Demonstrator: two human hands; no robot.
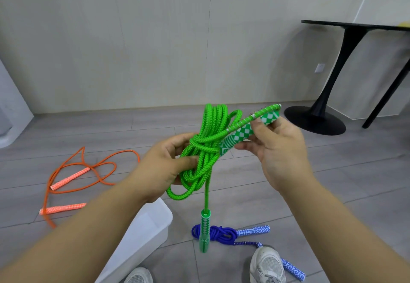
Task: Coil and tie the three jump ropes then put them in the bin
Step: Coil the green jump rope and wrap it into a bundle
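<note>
Left hand (168,162) grips the bright green braided jump rope (205,127) at the coil's waist, thumb and fingers curled round the bundled loops. Right hand (279,149) pinches the green-and-white diamond-print handle (243,134) between thumb and fingertips, the handle angled up and right, with one turn of cord wrapped across the coil beside it. The second green handle (204,231) hangs free below on a single strand. Risk: the wrap looks slack, so if the left grip eases the springy loops could fan out, and the dangling handle's weight could drag that strand and undo the coil. The braid is thick, ribbed and matte; the handles are patterned cylinders. The dark blue rope (217,234) lies bundled on the grey plank floor (332,182) by a grey sneaker (266,265), not in the bin. The thin orange rope (88,171) sprawls uncoiled to the left. The white plastic bin (142,234) sits under the left forearm, its contents hidden.
</note>
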